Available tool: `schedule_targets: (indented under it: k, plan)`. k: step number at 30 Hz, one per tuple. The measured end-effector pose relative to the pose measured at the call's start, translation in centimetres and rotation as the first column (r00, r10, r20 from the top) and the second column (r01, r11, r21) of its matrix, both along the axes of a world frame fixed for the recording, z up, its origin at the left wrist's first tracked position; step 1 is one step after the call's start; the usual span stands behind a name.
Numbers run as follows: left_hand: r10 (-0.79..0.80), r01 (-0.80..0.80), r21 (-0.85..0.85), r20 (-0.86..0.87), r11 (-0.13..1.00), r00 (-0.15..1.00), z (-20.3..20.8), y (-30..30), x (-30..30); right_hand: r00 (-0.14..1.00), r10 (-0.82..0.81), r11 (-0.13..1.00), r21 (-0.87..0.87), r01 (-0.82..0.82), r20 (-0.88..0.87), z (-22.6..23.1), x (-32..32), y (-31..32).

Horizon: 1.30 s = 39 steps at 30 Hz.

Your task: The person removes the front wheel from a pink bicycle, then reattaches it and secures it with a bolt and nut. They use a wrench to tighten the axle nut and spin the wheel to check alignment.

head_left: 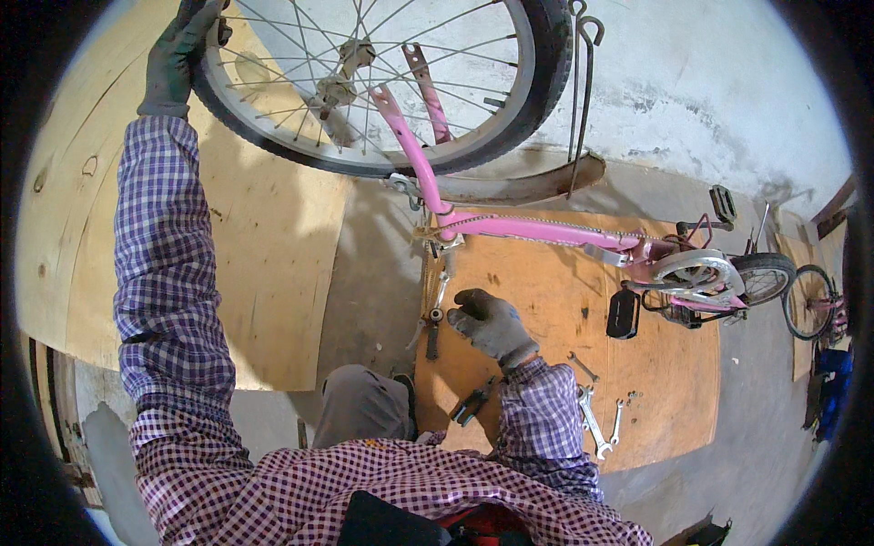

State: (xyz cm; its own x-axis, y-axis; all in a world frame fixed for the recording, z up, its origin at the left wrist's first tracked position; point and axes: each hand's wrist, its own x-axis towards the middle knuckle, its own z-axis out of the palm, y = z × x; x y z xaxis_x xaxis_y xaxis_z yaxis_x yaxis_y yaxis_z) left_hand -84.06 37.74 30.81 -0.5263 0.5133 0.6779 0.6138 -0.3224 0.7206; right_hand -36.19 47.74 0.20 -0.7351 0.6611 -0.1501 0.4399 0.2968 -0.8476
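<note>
The left hand, arm stretched forward, grips the wheel beyond the orange board's far-left corner; the right hand, held close in, hangs half-open above the board. The pink bicycle frame runs from that corner rightward, fork pointing away; wrenches lie near the near edge.

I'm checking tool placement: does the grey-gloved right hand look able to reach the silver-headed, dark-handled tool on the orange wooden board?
Probably yes: the right hand is just right of the tool, and nothing visible lies between them.
</note>
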Motion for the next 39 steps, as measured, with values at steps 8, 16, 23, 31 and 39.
schedule_targets:
  k: [8, 16, 23, 31, 39]
  plan:
    - [-0.153, 0.151, 0.049, 0.047, 0.987, 0.987, -2.1, 0.6, -5.1, 1.000, -0.012, 1.000, -0.027, 0.012, 0.015, 0.9, -0.9, -0.6]
    - [-0.169, 0.169, -0.057, 0.001, 0.984, 0.986, -1.7, -1.4, -3.6, 1.000, 0.009, 1.000, -0.012, -0.009, 0.030, 2.4, -0.8, -1.2]
    - [0.087, -0.119, -0.148, -0.203, 0.982, 0.975, -0.3, -3.1, -1.9, 0.998, -0.014, 0.995, -0.093, 0.019, 0.061, 1.6, -2.0, -2.1]
    - [0.152, -0.174, -0.093, -0.208, 0.980, 0.966, 0.1, -3.7, -0.8, 0.998, 0.028, 0.999, 0.025, -0.029, 0.049, 1.7, -1.9, -2.9]
    - [0.107, -0.112, -0.035, -0.118, 0.993, 0.987, 0.6, -2.1, -1.3, 1.000, 0.010, 1.000, 0.011, -0.010, 0.008, 1.5, -1.5, -2.4]
